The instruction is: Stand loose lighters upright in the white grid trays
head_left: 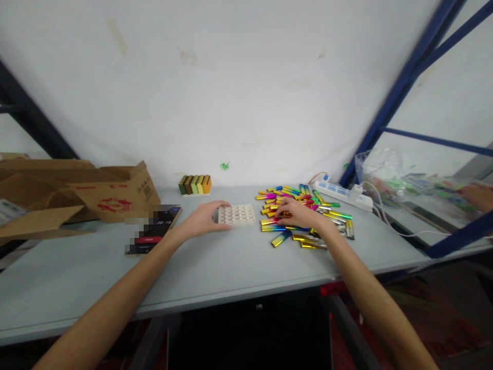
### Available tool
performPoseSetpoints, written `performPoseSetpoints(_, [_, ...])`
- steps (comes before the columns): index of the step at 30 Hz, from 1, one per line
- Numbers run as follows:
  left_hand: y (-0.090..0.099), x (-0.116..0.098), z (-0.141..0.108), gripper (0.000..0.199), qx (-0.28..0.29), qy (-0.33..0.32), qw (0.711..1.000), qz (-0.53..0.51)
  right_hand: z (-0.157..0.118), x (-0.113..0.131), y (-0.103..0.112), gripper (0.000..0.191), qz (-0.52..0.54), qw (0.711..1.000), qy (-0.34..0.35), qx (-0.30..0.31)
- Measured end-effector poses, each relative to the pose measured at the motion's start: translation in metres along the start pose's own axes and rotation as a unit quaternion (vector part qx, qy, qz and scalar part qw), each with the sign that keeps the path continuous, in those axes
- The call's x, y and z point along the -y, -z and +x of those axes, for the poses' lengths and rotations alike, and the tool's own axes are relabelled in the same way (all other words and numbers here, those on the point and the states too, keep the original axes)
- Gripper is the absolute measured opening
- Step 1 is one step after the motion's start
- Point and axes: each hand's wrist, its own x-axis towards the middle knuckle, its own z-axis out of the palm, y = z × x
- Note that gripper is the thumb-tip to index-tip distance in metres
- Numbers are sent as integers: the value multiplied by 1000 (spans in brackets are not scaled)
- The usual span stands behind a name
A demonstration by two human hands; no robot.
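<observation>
On the grey table, my left hand (206,218) grips the left end of a white tray (246,216) with rows of small slots. Its thumb lies along the near side and the fingers along the far side. To the right, my right hand (295,213) reaches into a loose pile of shiny metallic lighters (308,239) in gold, blue, red, green and silver. Its fingers are bent and pinched round one of them, which they partly cover. Behind the left hand, a block of upright lighters (195,185) in green, brown, yellow and orange stands in a white holder.
An open cardboard box (115,192) sits at the left, with a phone (159,228) beside it. A white power strip (342,195) with cables lies at the back right. Beyond the blue frame post (385,110), another person's hand (477,197) is near a clear plastic bag (379,167).
</observation>
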Motion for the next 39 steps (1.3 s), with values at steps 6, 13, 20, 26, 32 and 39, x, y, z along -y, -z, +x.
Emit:
performPoseSetpoints(6, [-3, 0, -1, 68, 5, -7, 1000, 5, 6, 2, 5, 15, 46, 998, -8, -35])
performPoseSetpoints(13, [-5, -1, 1, 67, 2, -11, 1000, 11, 10, 6, 5, 34, 388, 916, -43, -93])
performPoseSetpoints(20, [-14, -6, 0, 62, -15, -19, 999, 28, 40, 46, 12, 34, 584, 796, 0, -159])
performPoseSetpoints(26, [-33, -6, 4, 62, -65, -19, 998, 7, 74, 57, -16, 47, 618, 754, -29, -220])
performPoseSetpoints(32, [-37, -8, 1, 65, -69, -22, 997, 1, 69, 58, -41, 52, 562, 798, -69, -205])
performPoseSetpoints(39, [-35, -17, -3, 82, -51, -6, 998, -41, 63, 59, -42, 56, 329, 878, -98, -333])
